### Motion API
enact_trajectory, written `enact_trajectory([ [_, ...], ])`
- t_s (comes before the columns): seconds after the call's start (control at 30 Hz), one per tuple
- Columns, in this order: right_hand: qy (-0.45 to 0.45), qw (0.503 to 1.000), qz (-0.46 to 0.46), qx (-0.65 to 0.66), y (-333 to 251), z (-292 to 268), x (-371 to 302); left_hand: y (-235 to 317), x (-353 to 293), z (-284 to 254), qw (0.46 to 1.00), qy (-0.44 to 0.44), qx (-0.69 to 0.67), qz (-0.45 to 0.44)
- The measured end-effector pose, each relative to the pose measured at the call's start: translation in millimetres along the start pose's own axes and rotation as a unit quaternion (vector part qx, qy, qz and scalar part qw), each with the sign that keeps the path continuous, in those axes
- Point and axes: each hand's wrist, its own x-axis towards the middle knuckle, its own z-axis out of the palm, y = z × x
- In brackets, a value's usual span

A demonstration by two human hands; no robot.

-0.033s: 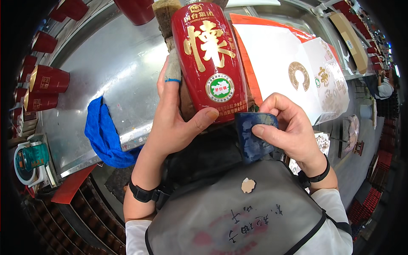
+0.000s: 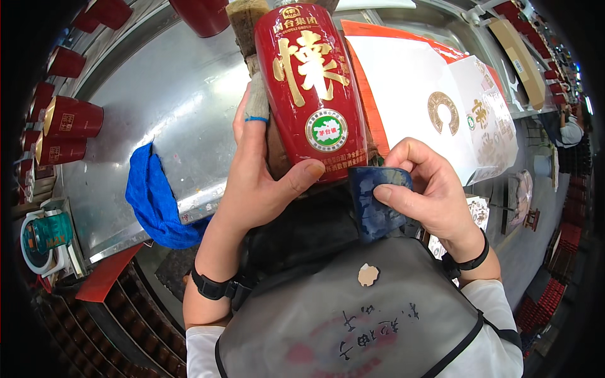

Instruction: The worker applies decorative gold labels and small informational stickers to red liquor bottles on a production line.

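A glossy dark red bottle (image 2: 315, 88) with gold characters and a round green-and-white seal lies tilted on brown wooden supports. Along its left side rests my left hand (image 2: 261, 170), one finger wearing a pale cloth finger cover with a blue band. The left thumb presses on the bottle's lower front; the other fingertips are partly hidden beside it. Between thumb and fingers, my right hand (image 2: 428, 189) pinches a worn dark blue flat pad (image 2: 372, 205). The pad's upper left corner is close to the bottle's lower end; whether they touch I cannot tell.
A metal worktable (image 2: 170, 107) carries a crumpled blue cloth (image 2: 154, 201) over its front edge. White printed sheets (image 2: 409, 88) lie on orange-red material at the right. Several red bottles (image 2: 72, 116) stand at left. A teal container (image 2: 50, 233) sits lower left. Another person (image 2: 572, 133) is far right.
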Motion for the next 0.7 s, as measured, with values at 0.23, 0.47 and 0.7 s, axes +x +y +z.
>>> enact_trajectory([
  [0.23,0.008,1.0,0.012,-0.025,-2.5,-0.3,-0.3,-1.4,0.7,-3.4,0.997,-0.002,0.072,0.014],
  [0.47,0.023,0.993,-0.055,-0.1,-41.2,-2.2,6.9,0.9,3.1,2.6,0.977,0.015,0.139,0.158],
  [0.7,0.041,0.733,-0.382,-0.561,-59.1,9.7,31.6,27.4,5.9,12.4,0.94,0.088,0.3,0.141],
])
